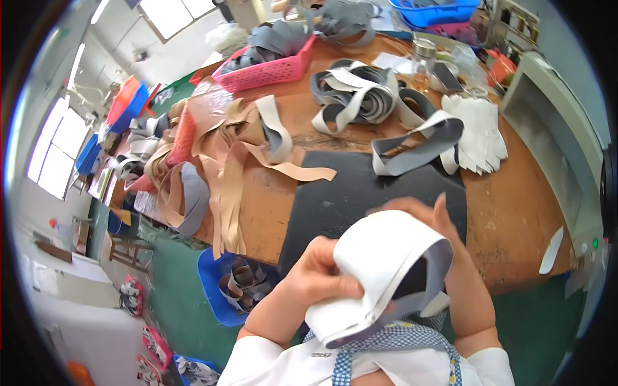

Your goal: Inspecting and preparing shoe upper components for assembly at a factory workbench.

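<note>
A wide white strip with a grey inner face [380, 248], bent into a loop, is in front of my chest. My left hand [320, 280] grips its left side, thumb on the outside and fingers partly hidden. Behind the far right side of the loop is my right hand [432, 219], its fingers stretched out and its thumb raised apart. Whether it touches the strip I cannot tell. Beneath both hands a black mat [341, 199] covers part of the wooden table [264, 209].
Grey-and-white strips [418, 148] lie coiled beyond the mat, beside stacked white pieces [473, 135]. Tan strips [228, 193] spread leftward. A pink basket [270, 71] stands at the back. Below the table's left edge sits a blue bin [222, 302]. A pale panel [547, 109] borders the right.
</note>
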Available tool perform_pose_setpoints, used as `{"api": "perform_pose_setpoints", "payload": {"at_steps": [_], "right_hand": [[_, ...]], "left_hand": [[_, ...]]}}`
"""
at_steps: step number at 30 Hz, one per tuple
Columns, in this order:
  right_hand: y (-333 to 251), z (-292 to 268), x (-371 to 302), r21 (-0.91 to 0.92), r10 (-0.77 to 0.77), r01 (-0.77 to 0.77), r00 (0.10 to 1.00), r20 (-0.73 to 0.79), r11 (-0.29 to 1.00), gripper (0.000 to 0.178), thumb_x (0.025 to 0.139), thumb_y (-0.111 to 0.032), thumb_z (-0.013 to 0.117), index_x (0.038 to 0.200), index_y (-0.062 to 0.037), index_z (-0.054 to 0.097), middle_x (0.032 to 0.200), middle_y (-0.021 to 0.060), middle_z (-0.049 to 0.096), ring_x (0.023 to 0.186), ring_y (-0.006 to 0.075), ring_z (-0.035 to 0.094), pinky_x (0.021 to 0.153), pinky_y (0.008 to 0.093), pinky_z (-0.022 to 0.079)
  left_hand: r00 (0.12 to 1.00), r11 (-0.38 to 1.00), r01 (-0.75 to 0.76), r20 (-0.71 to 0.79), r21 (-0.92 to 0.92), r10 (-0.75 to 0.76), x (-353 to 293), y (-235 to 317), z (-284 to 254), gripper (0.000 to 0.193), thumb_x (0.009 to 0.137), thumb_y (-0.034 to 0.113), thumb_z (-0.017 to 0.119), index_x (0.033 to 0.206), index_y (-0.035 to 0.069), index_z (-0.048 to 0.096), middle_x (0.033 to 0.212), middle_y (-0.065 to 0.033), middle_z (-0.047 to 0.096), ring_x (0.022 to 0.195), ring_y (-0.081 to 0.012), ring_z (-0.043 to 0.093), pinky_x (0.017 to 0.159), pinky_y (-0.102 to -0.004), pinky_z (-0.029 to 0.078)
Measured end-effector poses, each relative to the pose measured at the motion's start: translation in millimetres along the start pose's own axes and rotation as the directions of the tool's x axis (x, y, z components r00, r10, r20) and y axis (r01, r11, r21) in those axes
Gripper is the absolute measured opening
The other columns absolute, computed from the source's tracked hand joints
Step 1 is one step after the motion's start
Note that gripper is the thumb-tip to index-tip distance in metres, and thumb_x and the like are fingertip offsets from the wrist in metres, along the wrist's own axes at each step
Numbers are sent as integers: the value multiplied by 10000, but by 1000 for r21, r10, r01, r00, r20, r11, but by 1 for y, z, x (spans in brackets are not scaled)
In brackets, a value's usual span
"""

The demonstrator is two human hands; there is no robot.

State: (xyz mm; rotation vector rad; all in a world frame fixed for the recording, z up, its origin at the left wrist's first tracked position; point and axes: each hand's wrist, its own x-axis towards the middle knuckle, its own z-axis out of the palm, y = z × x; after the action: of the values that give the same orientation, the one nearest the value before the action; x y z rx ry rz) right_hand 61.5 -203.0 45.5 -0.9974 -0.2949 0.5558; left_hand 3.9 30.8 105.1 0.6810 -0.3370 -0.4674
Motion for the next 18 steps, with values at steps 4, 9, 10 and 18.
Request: {"api": "perform_pose_setpoints", "payload": {"at_steps": [4, 9, 10, 18], "right_hand": [[38, -8, -30, 521, -278, -64, 787, 551, 851, 1143, 789, -929, 347, 1142, 125, 618, 1008, 373, 673, 872, 380, 694, 583, 342, 487], [-20, -5, -30, -387, 139, -99, 987, 77, 917, 337, 893, 35, 486, 1186, 45, 653, 1006, 295, 703, 830, 330, 732, 607, 355, 567], [-19, -5, -22, -540, -14, -114, 974, -228, 834, 493, 776, 122, 433, 1204, 23, 656, 1005, 209, 716, 853, 257, 729, 679, 340, 594], [-1, -43, 90, -923, -537, -72, 829, 155, -378, 517, 847, 7, 560, 1359, -60, 529, 1047, 196, 699, 869, 464, 642, 835, 447, 533]], "left_hand": [[1000, 993, 11, 0, 119, -11, 21, 15, -31, 222, 896, 20, 707, 1095, -78, 717, 988, -251, 736, 898, -290, 745, 781, -338, 598], [776, -255, 123, 67, 959, 628, 7, 20, -93, 391, 828, -121, 607, 1183, 15, 701, 1018, -212, 740, 930, -362, 730, 800, -389, 588], [745, -318, 198, 69, 927, 664, 2, 24, -104, 561, 746, -136, 571, 1287, 4, 620, 1182, -272, 674, 1060, -454, 662, 909, -424, 558], [832, -225, -231, 312, 947, 458, -1, 24, -49, 790, 622, -19, 710, 1365, -14, 442, 1276, -226, 554, 1220, -421, 541, 1131, -568, 371]]}}
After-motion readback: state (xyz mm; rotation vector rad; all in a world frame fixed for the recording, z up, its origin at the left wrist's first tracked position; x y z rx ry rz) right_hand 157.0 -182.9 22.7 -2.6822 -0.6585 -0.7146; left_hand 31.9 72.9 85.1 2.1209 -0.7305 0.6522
